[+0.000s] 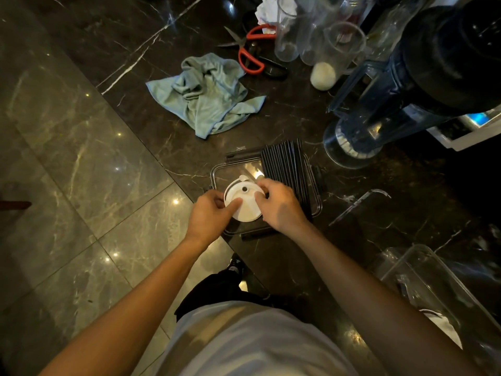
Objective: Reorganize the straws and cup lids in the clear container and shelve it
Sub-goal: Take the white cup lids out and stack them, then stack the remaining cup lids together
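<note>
The left hand [210, 213] sits just left of the frame's centre, fingers curled, thumb pressed flat on top of a white cup lid [244, 200] while the other fingers wrap its left edge. The right hand [279, 204] meets it from the right, fingers bent and pinching the lid's upper right rim. Both hands therefore grip the same lid, or a stack of lids; how many lie beneath cannot be told.

The lid is held over the left half of the clear container [217, 172], a rectangular box with dark rim clips that stands on the black marble counter [298, 118] close to its edge. A row of black straws [287, 164] lies side by side in the right half of the container, their far ends reaching past its upper rim.

Higher in the frame, a crumpled pale blue cloth [208, 96] lies on the counter, well apart from the container. Beyond it, towards the upper centre, are orange-handled scissors [249, 52], and beside them a cluster of clear glasses [311, 33]. A dark blender [423, 71] fills the upper right. At the lower right stands another clear tub [423, 280]. The glossy tiled floor [67, 158] takes up the left side.
</note>
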Demonstrator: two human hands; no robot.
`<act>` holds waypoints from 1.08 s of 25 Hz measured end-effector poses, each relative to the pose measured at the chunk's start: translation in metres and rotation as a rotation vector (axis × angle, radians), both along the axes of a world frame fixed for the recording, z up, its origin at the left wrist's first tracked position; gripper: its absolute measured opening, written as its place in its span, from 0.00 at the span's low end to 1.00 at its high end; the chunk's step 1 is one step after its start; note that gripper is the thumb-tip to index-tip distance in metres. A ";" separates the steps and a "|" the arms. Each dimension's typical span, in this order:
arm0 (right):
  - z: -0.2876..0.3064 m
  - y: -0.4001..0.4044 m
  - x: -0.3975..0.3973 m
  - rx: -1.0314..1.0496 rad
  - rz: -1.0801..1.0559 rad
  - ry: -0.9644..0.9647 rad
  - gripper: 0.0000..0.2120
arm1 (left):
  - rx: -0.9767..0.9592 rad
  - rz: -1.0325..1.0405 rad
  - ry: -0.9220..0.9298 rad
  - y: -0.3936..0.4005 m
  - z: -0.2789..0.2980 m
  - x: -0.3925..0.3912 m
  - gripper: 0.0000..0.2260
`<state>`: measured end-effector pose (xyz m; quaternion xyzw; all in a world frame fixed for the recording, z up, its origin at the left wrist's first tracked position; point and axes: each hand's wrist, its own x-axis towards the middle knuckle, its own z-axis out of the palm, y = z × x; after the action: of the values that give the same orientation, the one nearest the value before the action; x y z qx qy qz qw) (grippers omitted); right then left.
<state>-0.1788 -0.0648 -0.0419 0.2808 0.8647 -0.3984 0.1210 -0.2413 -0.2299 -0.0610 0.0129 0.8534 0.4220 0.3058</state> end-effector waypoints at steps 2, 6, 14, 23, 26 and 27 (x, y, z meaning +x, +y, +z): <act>-0.004 -0.006 0.002 0.187 0.112 -0.022 0.15 | -0.106 -0.088 0.138 0.003 -0.004 0.001 0.16; -0.001 -0.012 0.007 0.288 0.187 -0.010 0.16 | -0.206 -0.151 0.224 0.008 0.003 0.005 0.22; 0.055 0.079 0.122 0.300 -0.236 0.202 0.08 | 0.222 -0.474 0.171 0.113 0.051 0.047 0.08; 0.067 0.109 0.361 0.222 -0.896 -0.208 0.08 | 0.291 -1.104 -0.262 0.255 0.067 0.233 0.09; 0.053 0.106 0.384 0.141 -0.899 -0.316 0.19 | 0.103 -1.107 -0.423 0.266 0.055 0.273 0.16; 0.049 0.106 0.385 0.117 -0.883 -0.328 0.21 | 0.034 -1.105 -0.461 0.268 0.049 0.282 0.19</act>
<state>0.2066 0.0408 0.0067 0.6871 0.6531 -0.3129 0.0590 0.0404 0.0376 -0.0118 0.3679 0.6248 0.2060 0.6571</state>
